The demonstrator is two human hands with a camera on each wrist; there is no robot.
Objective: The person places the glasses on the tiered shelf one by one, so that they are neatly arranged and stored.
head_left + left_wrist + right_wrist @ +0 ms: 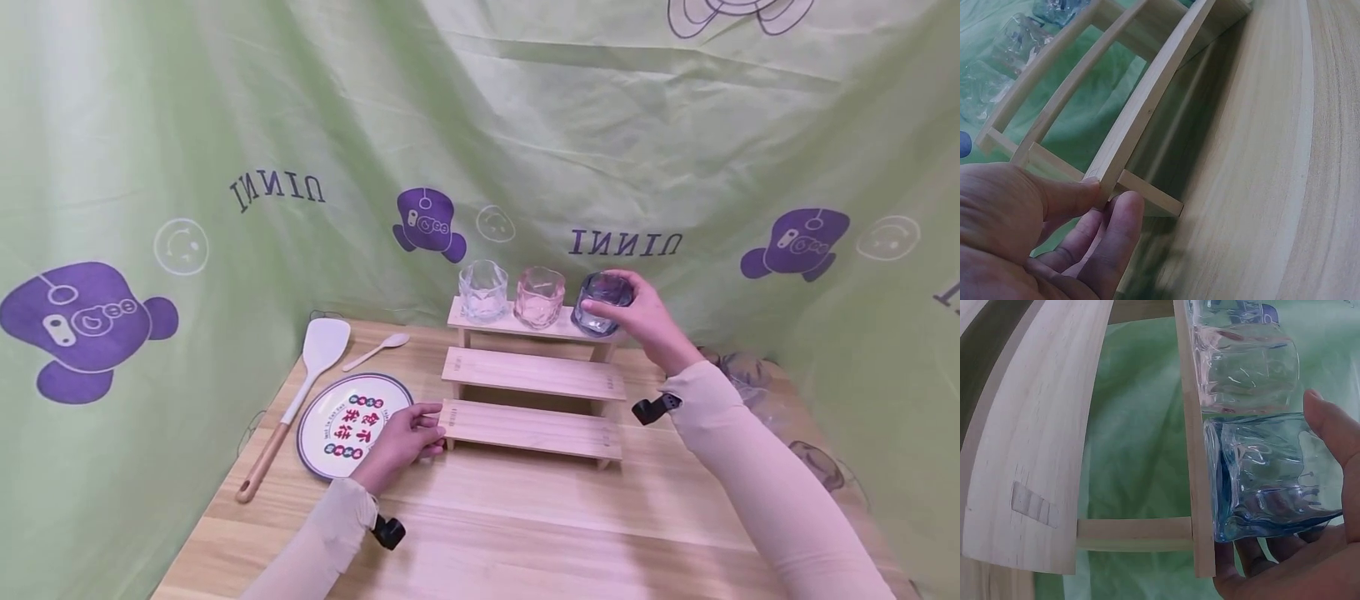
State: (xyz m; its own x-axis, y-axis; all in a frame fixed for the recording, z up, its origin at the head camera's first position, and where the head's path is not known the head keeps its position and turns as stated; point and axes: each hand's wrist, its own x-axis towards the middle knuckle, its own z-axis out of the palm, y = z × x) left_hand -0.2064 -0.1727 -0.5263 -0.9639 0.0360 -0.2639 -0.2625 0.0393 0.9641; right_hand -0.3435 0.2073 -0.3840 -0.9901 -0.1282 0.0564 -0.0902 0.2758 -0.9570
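A three-step wooden rack (534, 373) stands on the table. Its top step bears a clear glass (483, 292), a pink glass (540, 298) and, at the right end, a dark blue glass (592, 321). My right hand (645, 321) grips the blue glass, thumb on the near side and fingers around the back; in the right wrist view the base of this glass (1266, 475) is against the step. With thumb and fingers, my left hand (405, 442) pinches the left end of the lowest step (1141, 119).
Left of the rack lie a round plate (322, 429) with printed characters, a small spoon (378, 352) and a white spatula (318, 350) with a wooden handle. Transparent items (750, 379) lie at the table's right edge. A green printed curtain (525, 150) hangs close behind.
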